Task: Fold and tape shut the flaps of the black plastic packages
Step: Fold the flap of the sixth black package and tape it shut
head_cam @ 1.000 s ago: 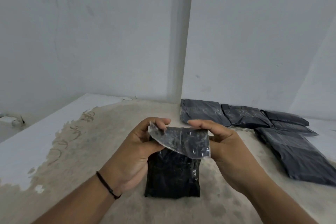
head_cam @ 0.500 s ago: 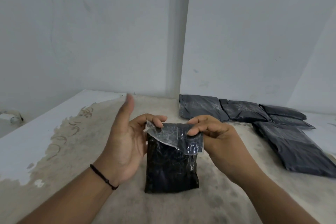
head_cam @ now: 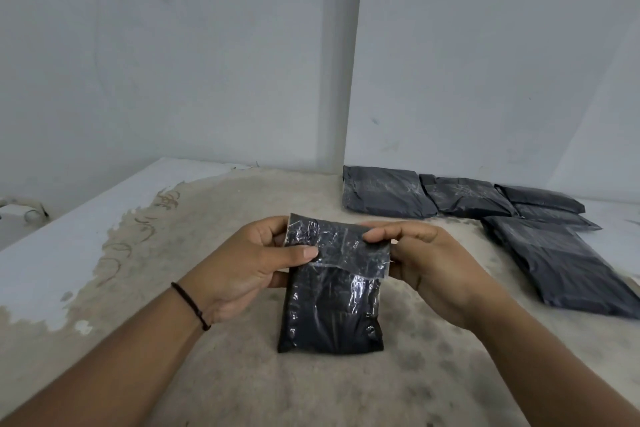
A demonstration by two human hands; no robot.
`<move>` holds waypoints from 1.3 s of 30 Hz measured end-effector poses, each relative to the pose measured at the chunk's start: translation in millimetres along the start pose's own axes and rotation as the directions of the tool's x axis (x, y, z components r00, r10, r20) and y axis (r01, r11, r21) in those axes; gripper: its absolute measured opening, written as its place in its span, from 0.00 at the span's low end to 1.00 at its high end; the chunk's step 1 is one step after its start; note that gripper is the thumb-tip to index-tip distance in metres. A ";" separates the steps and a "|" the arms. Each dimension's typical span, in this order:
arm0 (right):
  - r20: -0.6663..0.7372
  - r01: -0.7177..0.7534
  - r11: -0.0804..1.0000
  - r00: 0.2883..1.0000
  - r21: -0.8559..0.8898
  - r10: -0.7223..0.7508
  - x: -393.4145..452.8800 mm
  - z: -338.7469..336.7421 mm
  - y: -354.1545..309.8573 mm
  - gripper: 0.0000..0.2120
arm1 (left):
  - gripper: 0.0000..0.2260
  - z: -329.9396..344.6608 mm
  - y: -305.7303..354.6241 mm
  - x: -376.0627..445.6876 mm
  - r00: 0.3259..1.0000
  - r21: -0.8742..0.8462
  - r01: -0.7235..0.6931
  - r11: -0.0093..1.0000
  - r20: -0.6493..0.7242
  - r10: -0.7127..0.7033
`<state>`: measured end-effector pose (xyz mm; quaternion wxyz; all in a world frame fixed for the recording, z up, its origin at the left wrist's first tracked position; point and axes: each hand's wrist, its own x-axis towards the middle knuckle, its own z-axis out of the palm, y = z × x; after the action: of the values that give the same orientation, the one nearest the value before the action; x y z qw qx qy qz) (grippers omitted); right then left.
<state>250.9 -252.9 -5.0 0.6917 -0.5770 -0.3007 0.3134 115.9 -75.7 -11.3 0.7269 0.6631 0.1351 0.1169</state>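
A small black plastic package stands in front of me, its bottom edge on the worn table. Its glossy flap is folded down over the front. My left hand grips the package's upper left side, thumb pressed flat on the flap. My right hand grips the upper right side, with a finger laid over the flap's top edge. No tape shows in view.
Several more black packages lie flat at the back right against the wall, with one larger package nearer me. The table's left edge has white paint. Two white walls meet in a corner behind.
The flap stood lifted and loose; now it lies folded down on the package front. My left hand, which had opened with the thumb raised, has closed back on the package.
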 end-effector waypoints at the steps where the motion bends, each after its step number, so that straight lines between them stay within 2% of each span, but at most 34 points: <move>1: 0.027 -0.029 0.998 0.999 0.052 0.027 -0.9 -0.1 -0.7 0.13 | 0.19 1.1 -0.9 0.3 1.000 -0.007 -0.002 1.000 -0.005 0.002; 3: 0.072 -0.040 0.999 0.997 0.020 0.039 -3.0 0.8 0.4 0.05 | 0.19 3.3 -2.6 1.1 1.000 -0.025 -0.010 1.000 -0.015 0.009; 4: 0.068 -0.027 0.998 0.997 -0.063 0.031 -3.3 1.7 2.3 0.05 | 0.19 3.6 -3.4 1.5 1.000 -0.035 -0.015 0.999 -0.016 0.014; 6: 0.013 0.008 0.982 1.000 -0.190 -0.006 -2.7 5.8 5.5 0.09 | 0.20 4.1 -3.8 1.7 1.000 -0.042 -0.021 0.999 -0.009 0.021; 7: -0.016 0.016 0.980 1.000 -0.196 -0.019 -1.7 7.7 6.2 0.12 | 0.20 3.8 -4.0 1.5 1.000 -0.045 -0.021 0.999 0.000 0.021; 11: -0.056 -0.014 0.994 0.998 -0.104 0.008 -0.1 7.7 8.0 0.28 | 0.18 1.9 -3.3 0.7 0.999 -0.071 -0.007 0.997 0.047 0.010; 14: -0.064 -0.026 0.992 0.998 -0.126 0.018 1.2 6.6 8.9 0.34 | 0.19 0.9 -0.8 2.0 1.000 -0.032 0.005 0.999 -0.005 -0.006; 17: -0.074 -0.021 1.000 0.997 0.017 0.022 1.6 5.7 5.3 0.29 | 0.17 -0.5 1.2 3.0 0.998 -0.078 0.001 0.997 -0.063 -0.006; 21: -0.021 -0.075 0.972 0.996 0.221 0.082 -1.1 4.9 0.9 0.06 | 0.16 3.9 -1.1 2.3 1.000 -0.172 -0.009 0.985 -0.016 0.006; 23: -0.038 -0.100 0.969 0.993 0.225 0.112 -2.1 4.0 0.4 0.03 | 0.12 6.5 -1.4 2.2 1.000 -0.183 -0.005 0.983 0.000 0.005; 25: -0.039 -0.113 0.973 0.992 0.202 0.123 -3.0 5.2 -2.8 0.03 | 0.08 6.9 2.1 0.5 0.999 -0.127 -0.002 0.992 0.035 0.007; 28: -0.016 -0.126 0.983 0.991 0.137 0.130 -5.4 9.4 -11.8 0.04 | 0.16 9.9 14.6 -6.8 0.985 0.148 -0.015 0.989 0.173 -0.011; 30: 0.006 -0.118 0.990 0.993 0.079 0.118 -10.1 10.8 -18.7 0.02 | 0.17 16.0 21.0 -12.2 0.979 0.267 -0.022 0.964 0.199 -0.033; 31: 0.015 -0.115 0.992 0.993 0.055 0.114 -13.7 11.0 -22.8 0.02 | 0.17 18.7 23.8 -15.1 0.982 0.279 -0.018 0.960 0.185 -0.036; 35: 0.055 -0.104 0.993 0.993 -0.056 0.107 -29.5 10.0 -37.9 0.14 | 0.14 23.1 34.4 -30.7 0.984 0.267 -0.004 0.964 0.171 -0.043; 39: 0.071 -0.098 0.960 0.990 -0.262 0.120 -45.6 24.3 -54.2 0.07 | 0.13 27.6 42.1 -55.4 0.960 0.237 0.045 0.970 0.258 -0.108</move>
<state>208.3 -281.2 49.7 0.5790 -0.6636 -0.3360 0.3338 74.2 -116.9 35.2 0.6611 0.7464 0.0735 -0.0187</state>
